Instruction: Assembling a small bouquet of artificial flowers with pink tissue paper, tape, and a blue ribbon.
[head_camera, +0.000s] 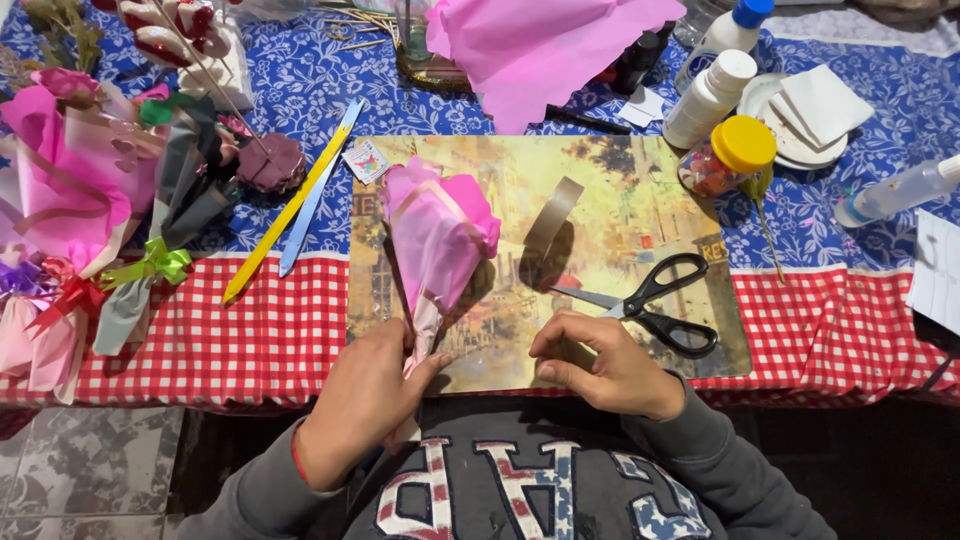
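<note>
Gripping the narrow stem end of a pink paper-wrapped cone bouquet (435, 245) with the left hand (365, 405), fingers closed around it, cone standing tilted over the yellowish picture mat (620, 200). Resting the right hand (600, 365) on the mat's near edge, fingertips pinched narrow on something too small to tell. Lying just beyond: one pair of black-handled scissors (655, 305), one tape roll (553, 215). Standing at upper right: two white bottles (710, 95), one yellow-lidded jar (730, 155). Lying at left: one small square card (366, 160), finished bouquets (70, 190).
</note>
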